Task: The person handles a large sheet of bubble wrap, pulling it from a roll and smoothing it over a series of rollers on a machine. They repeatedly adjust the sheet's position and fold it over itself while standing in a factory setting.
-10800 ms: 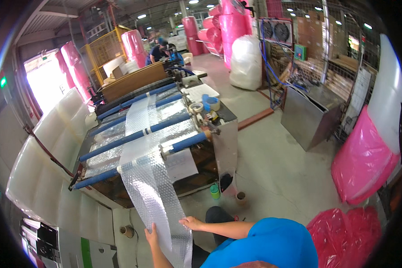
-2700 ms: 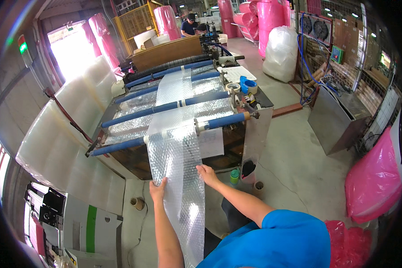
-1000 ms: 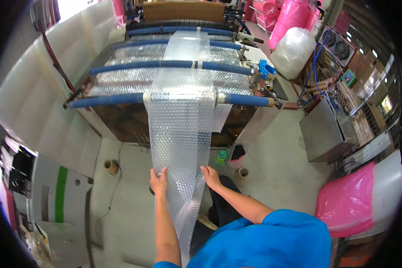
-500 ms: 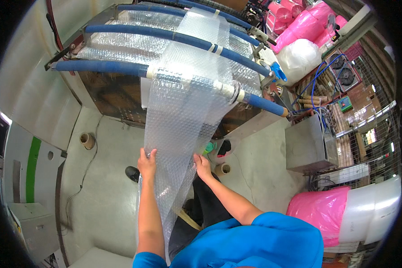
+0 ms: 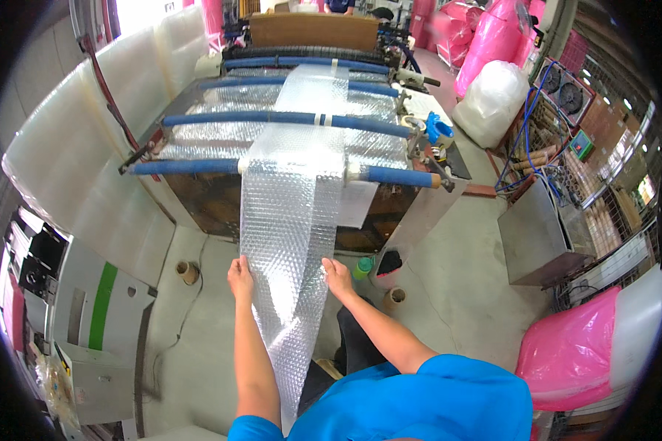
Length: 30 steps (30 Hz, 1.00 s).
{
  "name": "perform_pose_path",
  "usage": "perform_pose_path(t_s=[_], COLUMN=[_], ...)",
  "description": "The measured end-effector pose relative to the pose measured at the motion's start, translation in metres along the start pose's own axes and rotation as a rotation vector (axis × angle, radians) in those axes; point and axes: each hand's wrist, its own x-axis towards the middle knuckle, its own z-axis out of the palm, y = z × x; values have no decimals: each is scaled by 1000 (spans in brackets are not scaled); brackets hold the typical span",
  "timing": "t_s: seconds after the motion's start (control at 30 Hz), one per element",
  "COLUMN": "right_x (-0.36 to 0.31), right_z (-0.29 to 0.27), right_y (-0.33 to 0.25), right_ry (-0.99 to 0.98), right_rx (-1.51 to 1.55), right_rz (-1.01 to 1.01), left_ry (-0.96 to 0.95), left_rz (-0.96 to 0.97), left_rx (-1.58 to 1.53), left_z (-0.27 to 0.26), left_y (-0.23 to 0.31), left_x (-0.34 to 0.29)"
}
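Note:
A long clear strip of bubble wrap (image 5: 276,220) comes over the blue rollers of a machine and hangs down toward my body. My left hand (image 5: 240,278) grips its left edge, fingers closed round the film. Across from it, my right hand (image 5: 337,278) pinches the right edge. Between my hands the sheet is stretched flat; below them it narrows and folds toward my lap. The front blue roller (image 5: 191,167) carries the strip between pale collars. Behind it, another blue roller (image 5: 221,117) lies under the same strip.
Cardboard tubes (image 5: 187,273) (image 5: 394,297) stand on the floor to either side. A green bottle (image 5: 362,267) is just beyond my right hand. At the right are a metal box (image 5: 533,239) and a pink-wrapped roll (image 5: 570,353). A grey cabinet (image 5: 99,316) stands at left.
My view has tilted up and shows more of the machine's far side. Both hands still hold the bubble wrap edges, and the strip now hangs straighter from the front roller.

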Motion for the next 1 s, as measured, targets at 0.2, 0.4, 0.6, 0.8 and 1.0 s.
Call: perform_pose_path(t_s=[0.2,0.4,0.6,0.8,1.0], right_x=[39,16,-41,-45,-41], right_z=[-26,3,-15,-21,-22], right_y=[-60,-51,-26,-35,-35], right_ry=[43,-48,-167,-202,-209], right_rx=[10,101,-13,-76,-48], right_rz=[-55,-72,14,27,38], left_ry=[-151,-167,-365,-40,-259], left_rz=[-106,81,-208,121,-117], left_rx=[-33,233,186,252,105], left_z=[-5,-34,-58,-58,-65], left_y=[62,43,48,3,18], left_x=[40,26,-66,-77,-62])
